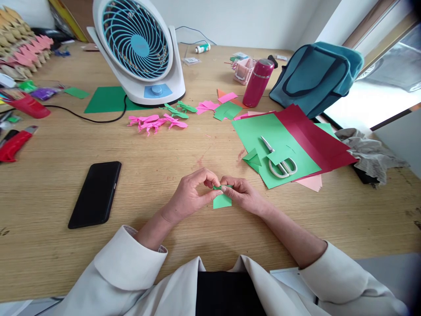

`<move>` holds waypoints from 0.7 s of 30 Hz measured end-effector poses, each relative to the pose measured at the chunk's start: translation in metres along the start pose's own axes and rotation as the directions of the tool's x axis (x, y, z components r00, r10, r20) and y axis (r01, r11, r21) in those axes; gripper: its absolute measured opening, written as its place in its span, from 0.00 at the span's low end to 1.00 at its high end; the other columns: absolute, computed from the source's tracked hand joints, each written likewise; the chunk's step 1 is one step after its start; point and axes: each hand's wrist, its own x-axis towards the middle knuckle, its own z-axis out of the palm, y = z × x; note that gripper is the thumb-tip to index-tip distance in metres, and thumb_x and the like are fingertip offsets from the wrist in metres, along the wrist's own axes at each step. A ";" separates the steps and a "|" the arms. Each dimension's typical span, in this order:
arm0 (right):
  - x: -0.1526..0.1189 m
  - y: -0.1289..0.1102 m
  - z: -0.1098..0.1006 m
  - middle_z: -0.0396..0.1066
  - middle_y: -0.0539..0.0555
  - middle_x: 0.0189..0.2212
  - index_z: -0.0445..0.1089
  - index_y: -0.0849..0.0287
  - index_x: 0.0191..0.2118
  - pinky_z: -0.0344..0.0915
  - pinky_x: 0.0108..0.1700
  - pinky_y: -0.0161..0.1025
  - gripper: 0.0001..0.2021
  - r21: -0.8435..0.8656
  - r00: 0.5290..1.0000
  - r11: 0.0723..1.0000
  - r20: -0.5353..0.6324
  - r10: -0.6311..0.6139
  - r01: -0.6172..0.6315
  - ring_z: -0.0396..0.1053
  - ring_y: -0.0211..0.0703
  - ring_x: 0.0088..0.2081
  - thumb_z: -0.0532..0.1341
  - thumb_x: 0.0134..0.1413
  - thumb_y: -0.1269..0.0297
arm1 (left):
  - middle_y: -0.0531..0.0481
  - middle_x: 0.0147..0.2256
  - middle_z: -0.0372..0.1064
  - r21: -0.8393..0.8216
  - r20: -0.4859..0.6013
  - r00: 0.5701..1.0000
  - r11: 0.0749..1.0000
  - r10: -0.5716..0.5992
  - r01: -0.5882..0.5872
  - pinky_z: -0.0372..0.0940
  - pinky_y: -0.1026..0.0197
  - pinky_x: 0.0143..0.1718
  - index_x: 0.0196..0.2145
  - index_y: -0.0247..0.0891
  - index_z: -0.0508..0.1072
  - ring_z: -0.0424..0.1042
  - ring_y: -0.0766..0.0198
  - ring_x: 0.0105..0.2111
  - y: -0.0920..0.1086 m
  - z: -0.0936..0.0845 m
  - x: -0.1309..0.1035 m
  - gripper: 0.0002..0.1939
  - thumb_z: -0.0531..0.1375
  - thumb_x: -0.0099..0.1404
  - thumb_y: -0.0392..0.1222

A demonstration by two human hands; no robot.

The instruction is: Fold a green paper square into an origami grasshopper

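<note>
Between my two hands is a small piece of green paper (222, 202), its upper edge bent over where the fingers meet. My left hand (194, 189) pinches the paper's upper left part with thumb and forefinger. On the upper right part, my right hand (244, 194) pinches it the same way, the fingertips nearly touching the left ones. The fingers hide much of the fold. To the right lie a folded green paper piece (252, 159) and white-handled scissors (279, 174), partly covered by a green scrap (280, 155), on a green sheet (250, 131).
A black phone (95, 194) lies at left. Pink folded paper figures (154, 123) and green ones (177, 110) sit before a fan (140, 48). A magenta bottle (258, 83) and teal bag (312, 77) stand behind red sheets (312, 140). A red cutter (15, 147) lies far left.
</note>
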 end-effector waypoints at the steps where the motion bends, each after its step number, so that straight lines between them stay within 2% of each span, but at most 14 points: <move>1: 0.000 0.000 0.000 0.59 0.47 0.26 0.65 0.59 0.31 0.53 0.31 0.34 0.22 -0.007 1.000 1.000 -0.003 -0.003 0.003 0.56 0.36 0.29 0.58 0.60 0.42 | 0.51 0.31 0.70 -0.002 0.006 1.000 1.000 0.013 -0.013 0.66 0.62 0.37 0.31 0.38 0.69 0.70 0.66 0.33 0.000 0.000 0.000 0.05 0.64 0.62 0.36; 7: -0.001 0.002 0.000 0.58 0.47 0.26 0.66 0.60 0.34 0.53 0.31 0.34 0.21 -0.023 1.000 0.999 0.001 -0.027 0.027 0.56 0.35 0.29 0.57 0.62 0.44 | 0.50 0.34 0.71 0.034 0.022 0.998 0.998 0.052 -0.053 0.66 0.61 0.39 0.32 0.39 0.73 0.70 0.65 0.35 0.000 -0.005 0.003 0.02 0.63 0.63 0.35; 13: 0.000 0.003 0.000 0.58 0.47 0.26 0.66 0.60 0.33 0.53 0.30 0.34 0.21 -0.036 1.000 0.999 -0.008 -0.021 0.021 0.55 0.35 0.28 0.57 0.61 0.44 | 0.49 0.36 0.71 0.072 0.057 0.997 0.995 0.059 -0.063 0.66 0.61 0.42 0.32 0.38 0.73 0.71 0.64 0.38 -0.001 -0.009 0.004 0.03 0.62 0.63 0.33; 17: 0.000 0.005 0.000 0.58 0.47 0.26 0.66 0.60 0.32 0.52 0.30 0.34 0.20 -0.031 1.000 0.999 -0.013 -0.016 0.015 0.55 0.35 0.28 0.57 0.62 0.45 | 0.48 0.37 0.72 0.104 0.058 0.995 0.991 0.079 -0.084 0.66 0.59 0.45 0.32 0.39 0.74 0.72 0.63 0.40 -0.003 -0.010 0.004 0.02 0.62 0.64 0.34; 21: -0.001 0.004 -0.001 0.59 0.47 0.26 0.65 0.60 0.33 0.52 0.30 0.34 0.19 -0.020 1.000 1.000 -0.009 -0.005 0.005 0.56 0.35 0.28 0.57 0.62 0.46 | 0.47 0.36 0.72 0.113 0.078 0.993 0.989 0.091 -0.100 0.66 0.59 0.43 0.32 0.39 0.72 0.72 0.62 0.39 -0.003 -0.010 0.005 0.05 0.60 0.67 0.37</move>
